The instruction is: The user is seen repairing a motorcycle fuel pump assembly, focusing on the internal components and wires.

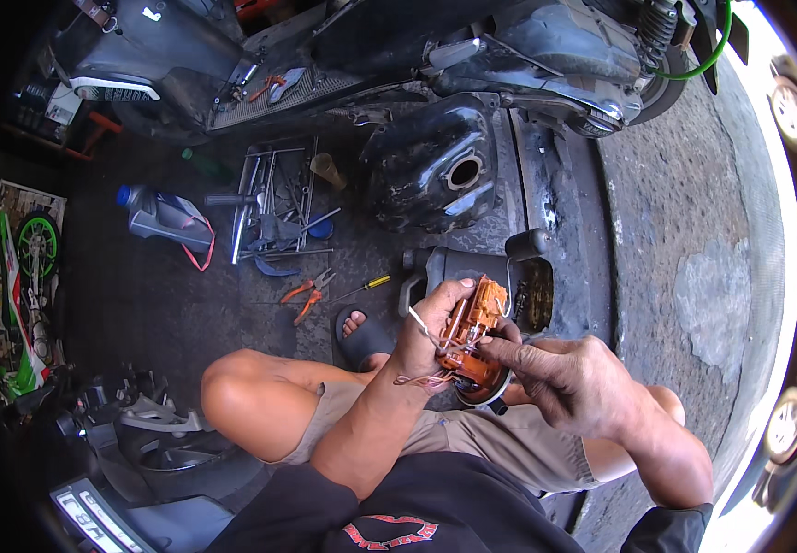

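Above my lap, my left hand [423,336] is wrapped round an orange fuel pump module [478,361], which has a dark round flange with a pale ring at its lower end. Loose thin wires [424,380] hang off the module over my left wrist. From the other side my right hand [560,373] reaches across it. The right index finger and thumb are pinched together at the wires on the module's middle. Whatever lies between those fingertips is too small to make out.
Ahead stands a black fuel tank [430,166] with a round opening. A cut-open dark jug [472,269] lies nearer me. Orange-handled pliers [308,295], a yellow screwdriver [375,282], a tray of tools [240,207] and a grey bottle [168,219] are on the left. A motorcycle [546,64] stands behind.
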Tool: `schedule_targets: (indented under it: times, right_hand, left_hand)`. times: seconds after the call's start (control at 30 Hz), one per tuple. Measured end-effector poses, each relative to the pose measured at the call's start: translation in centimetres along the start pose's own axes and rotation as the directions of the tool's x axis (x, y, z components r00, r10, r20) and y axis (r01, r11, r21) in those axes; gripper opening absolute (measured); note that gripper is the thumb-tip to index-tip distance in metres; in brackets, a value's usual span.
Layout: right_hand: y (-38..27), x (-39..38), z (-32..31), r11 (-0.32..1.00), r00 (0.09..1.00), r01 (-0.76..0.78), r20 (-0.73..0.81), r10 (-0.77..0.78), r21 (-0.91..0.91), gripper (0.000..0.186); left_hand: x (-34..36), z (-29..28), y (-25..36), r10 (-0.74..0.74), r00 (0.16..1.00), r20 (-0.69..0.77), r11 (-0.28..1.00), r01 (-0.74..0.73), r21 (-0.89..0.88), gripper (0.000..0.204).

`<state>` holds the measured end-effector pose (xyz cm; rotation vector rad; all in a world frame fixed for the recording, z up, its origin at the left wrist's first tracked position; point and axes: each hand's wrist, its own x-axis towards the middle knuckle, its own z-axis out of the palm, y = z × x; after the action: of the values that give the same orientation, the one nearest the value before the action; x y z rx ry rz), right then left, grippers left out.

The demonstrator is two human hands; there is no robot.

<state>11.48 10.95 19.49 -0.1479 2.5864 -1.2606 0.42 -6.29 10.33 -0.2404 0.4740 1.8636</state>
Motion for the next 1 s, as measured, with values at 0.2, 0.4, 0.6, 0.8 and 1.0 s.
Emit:
schedule_targets:
  times: [0.2,0.4,0.6,0.8,1.0]
  right_hand:
    - [-2.5,-0.4,0.4,0.964,0.993,-0.101,-0.084,0.083,-0.247,0.063]
    - [-3.9,-0.7,1.4,0.866,0.991,-0.135,-0.084,0.107,-0.481,0.063]
    - [-4.4,-1.0,2.4,0.823,0.983,-0.183,-0.113,0.144,-0.538,0.065]
    - [-3.0,-0.8,2.5,0.924,0.977,-0.2,-0.136,0.163,-0.327,0.061]
    - [-3.7,-0.5,3.1,0.962,0.963,-0.215,-0.2,0.179,-0.17,0.056]
  left_hand:
    - [0.2,-0.2,0.0,-0.011,0.999,0.052,0.99,0.019,-0.141,0.051]
    - [0.2,-0.1,-0.1,0.011,1.0,-0.003,0.994,-0.011,-0.11,0.051]
    - [0.5,-0.5,-0.4,0.052,0.999,0.001,0.993,-0.052,-0.105,0.048]
    - [0.6,-1.3,-0.6,0.07,0.998,-0.002,0.996,-0.071,-0.05,0.046]
    - [0.5,-1.2,-1.1,0.161,0.987,0.026,0.986,-0.159,-0.047,0.052]
